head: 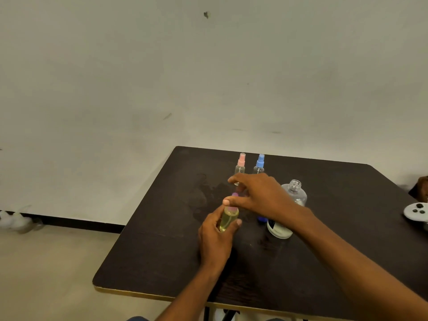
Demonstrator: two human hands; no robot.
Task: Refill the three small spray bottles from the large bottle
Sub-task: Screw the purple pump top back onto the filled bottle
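Seemingly capping the first refill, the left grip (216, 235) wraps the yellow-filled purple-topped bottle (228, 218) over the worktop (162, 251) while the right grip (257, 195) pinches its sprayer, so next likely comes pouring from the uncapped large bottle (295, 191) into the pink-topped bottle (240, 164).

Clear glossy plastic large bottle (294, 193) on a dark, matt wood-grain table (162, 251); matt painted wall (139, 66).

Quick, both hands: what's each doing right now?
Left hand: grips the purple-topped spray bottle.
Right hand: pinches that bottle's purple spray top.
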